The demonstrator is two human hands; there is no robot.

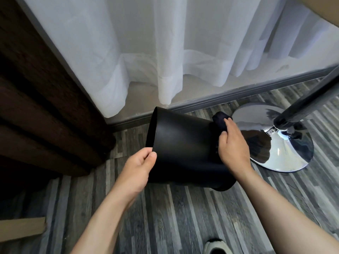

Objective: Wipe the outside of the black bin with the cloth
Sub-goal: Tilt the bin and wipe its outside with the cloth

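Head view shows our left hand (136,169) pinching the rim of the tilted black bin (183,149) above the floor (183,217), seemingly light, stiff, smooth, while our right hand (232,143) presses the soft cloth (220,120) against its base end.

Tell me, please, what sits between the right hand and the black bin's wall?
The dark cloth, pressed by the right hand against the tilted black bin near its base, as the head view shows.

One head-worn wide-angle view looks steeply down, close over both hands, toward the floor (183,226) and curtain (146,52).
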